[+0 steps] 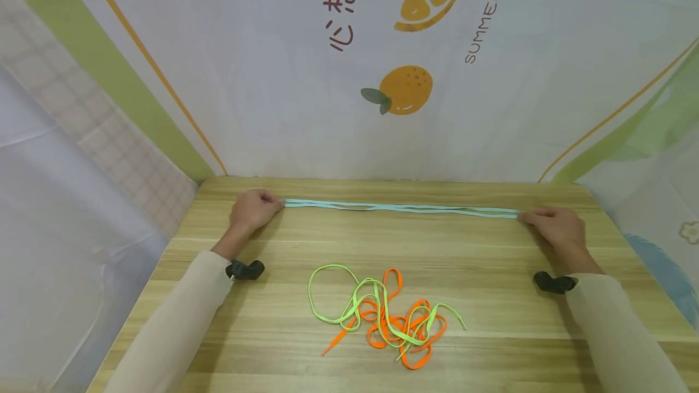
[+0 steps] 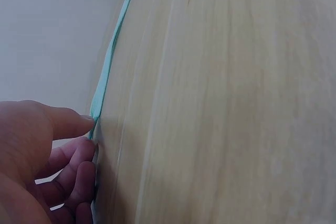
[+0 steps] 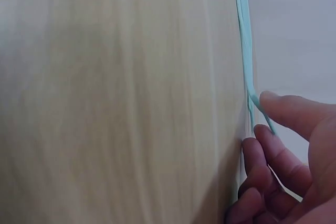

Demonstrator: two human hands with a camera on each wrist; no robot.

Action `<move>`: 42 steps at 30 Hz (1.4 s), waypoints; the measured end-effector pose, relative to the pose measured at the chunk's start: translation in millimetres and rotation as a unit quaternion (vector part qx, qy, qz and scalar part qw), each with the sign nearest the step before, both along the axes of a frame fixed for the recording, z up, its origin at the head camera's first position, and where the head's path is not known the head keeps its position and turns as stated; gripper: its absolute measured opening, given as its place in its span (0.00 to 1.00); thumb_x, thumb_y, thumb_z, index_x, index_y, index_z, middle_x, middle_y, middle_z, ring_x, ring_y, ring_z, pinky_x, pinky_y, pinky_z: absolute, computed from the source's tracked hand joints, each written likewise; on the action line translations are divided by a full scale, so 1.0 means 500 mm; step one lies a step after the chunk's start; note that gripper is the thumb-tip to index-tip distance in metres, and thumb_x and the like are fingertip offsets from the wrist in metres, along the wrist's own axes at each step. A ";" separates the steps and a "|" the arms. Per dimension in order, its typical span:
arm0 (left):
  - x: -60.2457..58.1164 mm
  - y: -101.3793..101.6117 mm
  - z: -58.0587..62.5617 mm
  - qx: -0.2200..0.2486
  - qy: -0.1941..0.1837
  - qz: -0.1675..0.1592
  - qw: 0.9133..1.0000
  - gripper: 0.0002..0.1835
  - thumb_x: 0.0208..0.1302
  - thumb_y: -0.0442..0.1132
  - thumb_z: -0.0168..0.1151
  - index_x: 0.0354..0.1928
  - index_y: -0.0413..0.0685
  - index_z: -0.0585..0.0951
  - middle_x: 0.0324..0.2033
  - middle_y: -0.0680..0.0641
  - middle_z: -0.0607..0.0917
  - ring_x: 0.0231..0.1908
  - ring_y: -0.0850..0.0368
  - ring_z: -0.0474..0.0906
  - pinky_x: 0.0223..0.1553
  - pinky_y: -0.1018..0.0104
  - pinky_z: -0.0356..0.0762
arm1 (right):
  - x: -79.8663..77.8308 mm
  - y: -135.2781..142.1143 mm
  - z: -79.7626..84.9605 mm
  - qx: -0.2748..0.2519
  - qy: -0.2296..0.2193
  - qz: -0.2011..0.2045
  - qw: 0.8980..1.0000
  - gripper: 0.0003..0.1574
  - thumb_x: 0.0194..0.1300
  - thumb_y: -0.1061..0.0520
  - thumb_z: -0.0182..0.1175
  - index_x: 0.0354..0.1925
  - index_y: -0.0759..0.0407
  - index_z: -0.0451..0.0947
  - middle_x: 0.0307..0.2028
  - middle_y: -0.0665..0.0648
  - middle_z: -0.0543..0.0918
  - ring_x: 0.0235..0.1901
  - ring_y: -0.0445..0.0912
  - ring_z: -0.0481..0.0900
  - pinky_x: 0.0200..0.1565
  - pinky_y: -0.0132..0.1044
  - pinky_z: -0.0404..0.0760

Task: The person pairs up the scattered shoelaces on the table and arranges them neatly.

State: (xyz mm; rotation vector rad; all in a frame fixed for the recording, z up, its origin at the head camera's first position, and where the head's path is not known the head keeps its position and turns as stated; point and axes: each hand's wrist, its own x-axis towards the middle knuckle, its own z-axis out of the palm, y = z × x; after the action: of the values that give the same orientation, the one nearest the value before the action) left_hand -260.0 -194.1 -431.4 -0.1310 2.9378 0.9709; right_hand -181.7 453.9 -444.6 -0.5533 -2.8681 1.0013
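A light blue shoelace [image 1: 382,206] stretches in two near-parallel strands across the far part of the wooden table. My left hand [image 1: 254,210] pinches its left end between thumb and forefinger, the other fingers curled beneath, as the left wrist view shows with the lace [image 2: 107,66] running up from the thumb tip. At the right end is my right hand [image 1: 556,226]. In the right wrist view the lace [image 3: 245,40] splits near the fingertips, and one strand bends in between thumb and forefinger. Its tip is partly hidden by the fingers.
Nearer the front of the table [image 1: 273,344], a green shoelace [image 1: 334,265] lies tangled with an orange shoelace [image 1: 416,364]. A white printed cloth [image 1: 295,108] hangs right behind the far table edge. Dark wrist cameras [image 1: 246,270] sit on both wrists.
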 end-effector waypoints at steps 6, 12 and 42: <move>0.010 -0.013 0.001 0.006 0.007 0.001 1.000 0.20 0.75 0.51 0.67 0.52 0.42 0.90 0.54 0.38 0.91 0.51 0.38 0.87 0.42 0.52 0.80 | 0.014 0.016 -0.002 -0.007 0.009 -0.003 1.000 0.45 0.76 0.31 0.65 0.63 0.71 0.84 0.67 0.78 0.79 0.66 0.74 0.73 0.60 0.61 0.77; 0.030 -0.015 0.006 0.021 0.021 0.000 1.000 0.19 0.75 0.51 0.67 0.50 0.41 0.90 0.50 0.39 0.91 0.50 0.39 0.86 0.44 0.51 0.79 | 0.033 0.012 0.006 -0.012 0.018 -0.010 1.000 0.43 0.75 0.32 0.66 0.59 0.72 0.84 0.61 0.75 0.82 0.57 0.66 0.77 0.43 0.44 0.75; 0.187 0.165 0.090 0.122 0.110 -0.216 0.962 0.03 0.69 0.41 0.73 0.40 0.51 0.90 0.30 0.59 0.87 0.38 0.59 0.85 0.39 0.58 0.80 | 0.125 -0.312 0.104 0.047 0.210 0.223 0.951 0.09 0.65 0.54 0.81 0.34 0.52 0.89 0.30 0.45 0.87 0.22 0.38 0.72 0.25 0.36 0.71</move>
State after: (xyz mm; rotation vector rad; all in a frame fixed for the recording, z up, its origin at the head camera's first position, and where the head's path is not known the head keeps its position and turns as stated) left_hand -166.3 -111.4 -386.5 0.6363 2.8015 1.3203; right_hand -118.9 297.8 -392.5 0.3049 -2.6678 0.8817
